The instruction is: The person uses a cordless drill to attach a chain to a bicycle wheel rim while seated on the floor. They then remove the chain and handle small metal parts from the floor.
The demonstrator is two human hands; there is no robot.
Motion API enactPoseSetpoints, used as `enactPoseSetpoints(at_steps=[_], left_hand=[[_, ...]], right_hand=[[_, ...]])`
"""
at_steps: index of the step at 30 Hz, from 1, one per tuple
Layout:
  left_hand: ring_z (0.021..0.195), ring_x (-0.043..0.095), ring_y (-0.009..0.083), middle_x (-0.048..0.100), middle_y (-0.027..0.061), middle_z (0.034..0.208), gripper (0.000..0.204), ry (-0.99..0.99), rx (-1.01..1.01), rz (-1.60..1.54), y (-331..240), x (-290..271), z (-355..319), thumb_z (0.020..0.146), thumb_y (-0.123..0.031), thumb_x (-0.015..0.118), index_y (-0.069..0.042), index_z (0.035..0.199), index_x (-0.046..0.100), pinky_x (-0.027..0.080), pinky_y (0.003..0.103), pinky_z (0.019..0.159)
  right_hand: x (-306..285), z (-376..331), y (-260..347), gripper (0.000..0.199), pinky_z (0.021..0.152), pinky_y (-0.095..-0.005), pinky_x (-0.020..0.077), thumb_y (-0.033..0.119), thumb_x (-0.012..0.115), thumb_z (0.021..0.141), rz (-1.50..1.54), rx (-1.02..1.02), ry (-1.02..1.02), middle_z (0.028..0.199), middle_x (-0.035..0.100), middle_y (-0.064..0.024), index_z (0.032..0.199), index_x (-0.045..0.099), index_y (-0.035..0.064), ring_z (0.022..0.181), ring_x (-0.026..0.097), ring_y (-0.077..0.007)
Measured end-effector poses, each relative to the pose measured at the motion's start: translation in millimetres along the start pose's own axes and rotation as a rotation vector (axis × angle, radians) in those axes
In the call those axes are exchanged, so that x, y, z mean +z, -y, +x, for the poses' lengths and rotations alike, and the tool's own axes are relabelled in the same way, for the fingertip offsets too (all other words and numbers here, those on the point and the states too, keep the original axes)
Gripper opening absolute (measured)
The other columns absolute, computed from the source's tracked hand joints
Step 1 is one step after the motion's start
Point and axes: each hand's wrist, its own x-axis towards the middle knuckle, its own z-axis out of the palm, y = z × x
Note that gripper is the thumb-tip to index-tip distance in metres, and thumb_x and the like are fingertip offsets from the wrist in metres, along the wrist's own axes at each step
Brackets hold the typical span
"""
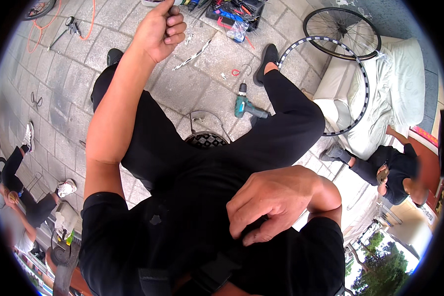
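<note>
Left hand (159, 30): at 11 o'clock, fingers curled shut near toolbox (234, 12); contents not discernible. Right hand (271, 202): at 5 o'clock, fingers pressed on black shirt (182, 222), holding nothing. Drill (246, 106): centre, on pavement. Step judged: reaching for tools; next calls for a firm grasp.

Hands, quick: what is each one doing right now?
Left hand: curled shut; whether its grip holds anything cannot be told.
Right hand: fingers bent, resting on the black shirt, holding nothing visible.
</note>
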Motion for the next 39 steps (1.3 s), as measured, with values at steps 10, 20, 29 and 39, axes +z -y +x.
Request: enactPoseSetpoints(at_steps=[10, 20, 29, 39], left_hand=[[0.055, 0.033, 0.0078, 0.037, -0.0042, 0.067, 0.031, -0.079, 0.043, -0.023, -6.7, -16.8, -0.4, 0.108, -0.034, 0.054, -0.012, 0.088, 0.049, 0.023, 0.023, 0.042], [0.055, 0.032, 0.0085, 0.037, -0.0042, 0.067, 0.032, -0.111, 0.041, -0.020, -7.7, -17.6, 5.1, 0.107, -0.035, 0.057, -0.012, 0.088, 0.048, 0.022, 0.023, 0.042], [0.054, 0.034, 0.0086, 0.038, -0.0040, 0.066, 0.034, -0.083, 0.060, -0.008, -4.3, -14.6, 2.8, 0.106, -0.038, 0.059, -0.013, 0.086, 0.049, 0.023, 0.024, 0.041], [0.052, 0.031, 0.0083, 0.035, -0.0044, 0.064, 0.033, -0.078, 0.166, -0.051, -15.3, -20.6, -6.1, 0.107, -0.037, 0.057, -0.013, 0.085, 0.047, 0.022, 0.023, 0.041]], right_hand=[[16.9, 22.6, 27.1, 0.023, 0.057, -0.0402, 0.0495, 0.018, 0.079, 0.083, -0.380, -0.176, -0.041, 0.077, 0.058, -0.0086, 0.091, 0.063, 0.0025, 0.069, 0.063, -0.0302], [67.7, 128.4, 46.2, 0.020, 0.049, -0.0414, 0.0469, 0.017, 0.069, 0.076, -0.805, -0.590, -0.242, 0.068, 0.059, -0.0102, 0.070, 0.058, 0.0011, 0.057, 0.063, -0.0289], [95.7, 198.4, 48.9, 0.015, 0.051, -0.0414, 0.0473, 0.012, 0.067, 0.075, -0.806, -0.520, -0.042, 0.069, 0.058, -0.0106, 0.070, 0.056, 0.0018, 0.059, 0.062, -0.0288], [48.1, 72.7, 11.4, 0.016, 0.057, -0.0373, 0.0476, 0.018, 0.082, 0.085, -0.417, -0.175, -0.247, 0.081, 0.060, -0.0046, 0.089, 0.070, 0.0082, 0.072, 0.063, -0.0245]])
